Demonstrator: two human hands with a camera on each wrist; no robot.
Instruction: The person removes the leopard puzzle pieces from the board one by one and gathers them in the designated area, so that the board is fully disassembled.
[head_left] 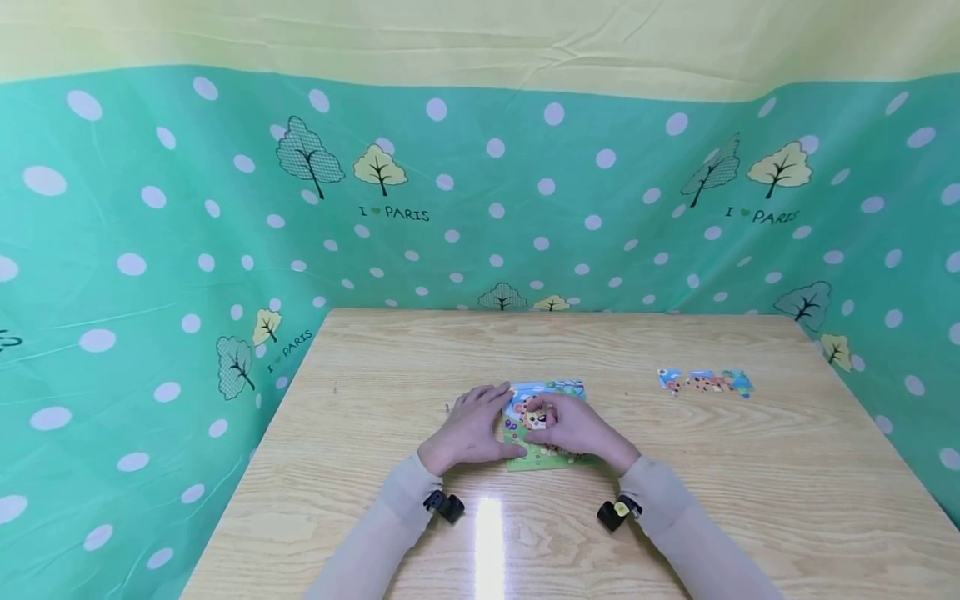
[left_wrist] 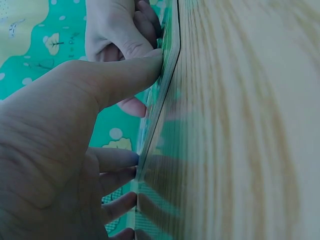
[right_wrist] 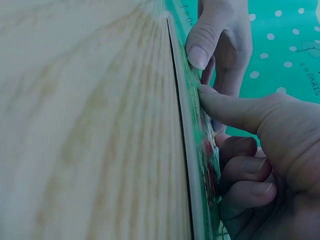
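Note:
On the table lies a jigsaw puzzle (head_left: 536, 460) with a spotted cartoon leopard on green grass under a blue sky. My left hand (head_left: 472, 429) rests along its left side, fingers spread and straight. The left thumb (left_wrist: 145, 67) presses near the front edge in the left wrist view. From the right, my right hand (head_left: 577, 425) reaches over the picture, hiding part of it. Its thumb and index finger pinch across a puzzle piece (head_left: 537, 422) with the leopard's face, flat on the board. The other fingers (right_wrist: 250, 167) curl in at the surface in the right wrist view.
To the right and farther back lies a strip of puzzle pieces (head_left: 703, 382) with spots and blue sky. A polka-dot cloth (head_left: 495, 183) hangs behind the wooden table (head_left: 420, 350) and at its sides. Light reflects off the tabletop between the forearms.

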